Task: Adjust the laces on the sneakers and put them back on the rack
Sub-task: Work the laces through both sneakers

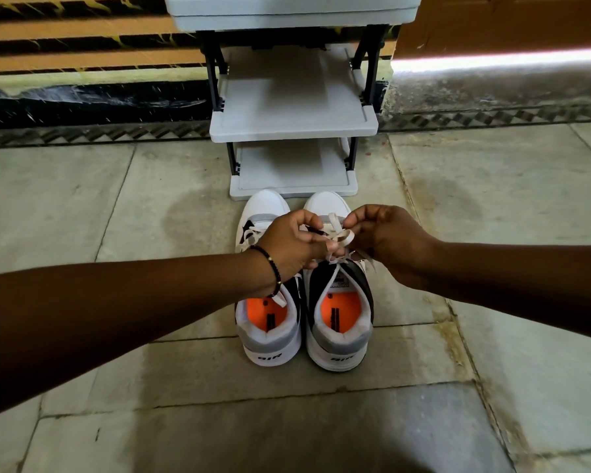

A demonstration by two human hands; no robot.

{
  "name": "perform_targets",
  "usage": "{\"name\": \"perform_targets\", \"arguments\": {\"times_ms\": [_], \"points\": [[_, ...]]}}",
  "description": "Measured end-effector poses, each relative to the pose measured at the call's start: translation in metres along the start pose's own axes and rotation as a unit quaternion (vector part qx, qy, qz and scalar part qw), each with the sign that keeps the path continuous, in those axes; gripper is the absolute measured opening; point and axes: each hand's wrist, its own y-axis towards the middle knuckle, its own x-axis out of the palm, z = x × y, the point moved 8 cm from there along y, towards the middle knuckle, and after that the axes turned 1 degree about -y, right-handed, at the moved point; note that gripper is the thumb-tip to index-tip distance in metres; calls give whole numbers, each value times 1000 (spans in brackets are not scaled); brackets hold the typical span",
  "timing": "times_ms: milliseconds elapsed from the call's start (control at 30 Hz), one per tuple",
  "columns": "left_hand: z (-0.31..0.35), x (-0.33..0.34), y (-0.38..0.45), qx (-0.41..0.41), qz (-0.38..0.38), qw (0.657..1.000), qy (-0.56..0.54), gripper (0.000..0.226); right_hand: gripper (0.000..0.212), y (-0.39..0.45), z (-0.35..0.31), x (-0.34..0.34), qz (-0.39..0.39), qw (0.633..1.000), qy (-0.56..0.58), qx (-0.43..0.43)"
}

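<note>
Two white, grey and black sneakers with orange insoles stand side by side on the floor, heels toward me: the left sneaker [270, 332] and the right sneaker [342, 332]. Both hands are above the right sneaker's tongue. My left hand [294, 244], with a beaded bracelet at the wrist, pinches one part of the white lace [342, 237]. My right hand [386, 240] pinches the other part. The lace forms loops between my fingers. The left sneaker's lace hangs loose over its collar.
A grey plastic shoe rack [294, 126] with dark legs stands just beyond the toes, against a striped wall. Its shelves hold nothing. Stone floor tiles [116, 199] spread out on every side.
</note>
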Motion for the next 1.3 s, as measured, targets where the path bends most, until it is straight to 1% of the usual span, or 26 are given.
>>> {"name": "perform_targets", "arguments": {"times_ms": [67, 133, 233, 367, 400, 433, 567, 667, 700, 767, 833, 933, 1000, 1100, 1200, 1233, 1267, 1300], "points": [[-2, -1, 2, -11, 6, 1000, 12, 26, 21, -1, -3, -1, -12, 998, -47, -34], [-2, 2, 3, -7, -2, 999, 54, 21, 16, -4, -12, 4, -35, 986, -139, -89], [-4, 4, 4, -3, -2, 996, 94, 13, 20, -6, -23, 11, -72, 952, -258, -147], [-8, -3, 7, -10, 33, 995, 92, 15, 20, -2, -30, 20, -145, 900, -383, -151], [-8, -4, 8, -12, 41, 995, 93, 15, 20, -1, -30, 22, -157, 896, -389, -146], [-8, -5, 8, -15, 45, 994, 94, 15, 19, -1, -31, 22, -160, 900, -379, -143], [-5, -4, 10, -25, 41, 997, 66, 13, 7, 2, -34, 13, -126, 939, -287, -138], [-5, -3, 10, -42, 2, 999, 32, 8, 2, 8, -27, 6, -116, 969, -197, -90], [-4, -2, 10, -43, -12, 999, 30, 8, 4, 9, -23, 4, -110, 977, -169, -70], [-3, -1, 9, -39, -28, 998, 34, 9, 5, 10, -15, 2, -103, 986, -126, -37], [-3, 0, 10, -31, -29, 998, 36, 11, 1, 10, -12, 3, -110, 988, -110, -22], [-2, -2, 12, -12, -19, 998, 52, 14, 14, 11, -9, 5, -136, 981, -136, -10], [-1, -5, 12, -8, -10, 998, 66, 18, 18, 10, -9, 7, -147, 975, -168, -15], [0, -1, 9, -8, -27, 996, 80, 24, 15, 11, -10, 5, -129, 977, -167, -30], [0, 5, 8, -23, -57, 995, 83, 14, 11, 11, -14, 1, -99, 982, -151, -55], [-1, 6, 7, -38, -64, 995, 74, 12, 10, 10, -16, 1, -95, 978, -170, -72], [-3, 7, 8, -53, -68, 994, 67, 14, 11, 9, -21, 2, -93, 967, -214, -100], [-6, 7, 9, -70, -69, 993, 70, 17, 12, 7, -27, 5, -94, 945, -281, -141]]}}
